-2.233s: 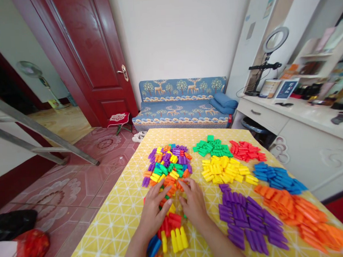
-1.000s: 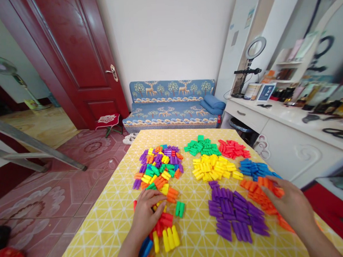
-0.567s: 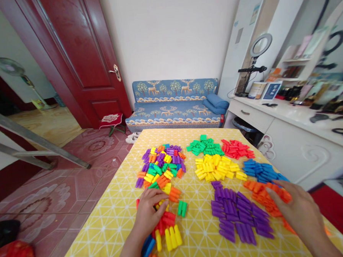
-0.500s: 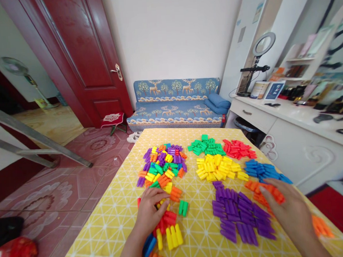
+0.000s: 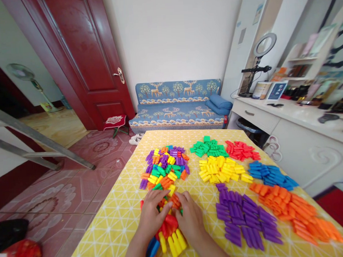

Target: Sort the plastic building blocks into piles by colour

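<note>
Loose coloured plastic building blocks, tube-shaped and joined in short rows, lie on the table. My left hand (image 5: 153,214) rests over the near end of the mixed pile, thumb and fingers apart, touching blocks there. Close beside it, my right hand (image 5: 191,216) has its fingers and thumb around an orange block (image 5: 174,201). Below the hands are red blocks (image 5: 168,225), a yellow block row (image 5: 176,244) and a blue block (image 5: 152,249). Farther back the mixed pile (image 5: 164,167) continues. Blocks right under my palms are hidden.
Sorted heaps lie on the right: green (image 5: 208,147), red (image 5: 241,150), yellow (image 5: 221,169), blue (image 5: 270,174), purple (image 5: 245,216) and orange (image 5: 296,212). A yellow patterned cloth (image 5: 107,227) covers the table. Beyond stand a blue sofa (image 5: 173,112) and a white dresser (image 5: 298,137).
My right hand has moved left from the orange heap to the mixed pile, beside my left hand, and closed on an orange block. My left hand stays over nearly the same spot.
</note>
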Tool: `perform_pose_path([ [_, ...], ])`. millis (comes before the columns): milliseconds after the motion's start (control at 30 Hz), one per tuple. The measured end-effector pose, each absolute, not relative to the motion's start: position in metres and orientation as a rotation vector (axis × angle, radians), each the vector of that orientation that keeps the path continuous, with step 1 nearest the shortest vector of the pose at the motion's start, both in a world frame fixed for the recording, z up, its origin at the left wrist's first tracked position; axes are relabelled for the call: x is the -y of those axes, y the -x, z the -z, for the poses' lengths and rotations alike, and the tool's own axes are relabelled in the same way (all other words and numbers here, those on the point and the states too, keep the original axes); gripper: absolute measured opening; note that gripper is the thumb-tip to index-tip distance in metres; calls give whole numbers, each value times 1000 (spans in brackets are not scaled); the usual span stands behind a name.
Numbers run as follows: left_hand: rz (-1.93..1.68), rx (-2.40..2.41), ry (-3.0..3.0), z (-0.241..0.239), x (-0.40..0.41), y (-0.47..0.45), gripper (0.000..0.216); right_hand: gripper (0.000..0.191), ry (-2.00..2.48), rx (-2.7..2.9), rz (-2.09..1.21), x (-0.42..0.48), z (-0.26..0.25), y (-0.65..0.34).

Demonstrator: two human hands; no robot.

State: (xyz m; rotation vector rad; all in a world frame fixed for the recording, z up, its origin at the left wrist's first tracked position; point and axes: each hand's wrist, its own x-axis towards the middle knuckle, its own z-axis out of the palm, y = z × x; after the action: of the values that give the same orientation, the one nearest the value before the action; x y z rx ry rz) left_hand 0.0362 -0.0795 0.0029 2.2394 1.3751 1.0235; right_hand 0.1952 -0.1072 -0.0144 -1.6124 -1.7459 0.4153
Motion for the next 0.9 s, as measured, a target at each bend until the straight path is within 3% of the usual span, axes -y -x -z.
perform_pose_path([
  [233, -1010, -1374, -2284, -3, 79, -37, 32, 21, 1548, 1658, -453, 100, 16, -204],
  [433, -981, -1350, -2316, -2, 79, -37, 38, 28, 1215, 1496, -832, 101, 19, -209],
  [900, -944, -1200, -2253, -6, 82, -37, 19, 21, 1110, 1299, -949, 111, 13, -204],
])
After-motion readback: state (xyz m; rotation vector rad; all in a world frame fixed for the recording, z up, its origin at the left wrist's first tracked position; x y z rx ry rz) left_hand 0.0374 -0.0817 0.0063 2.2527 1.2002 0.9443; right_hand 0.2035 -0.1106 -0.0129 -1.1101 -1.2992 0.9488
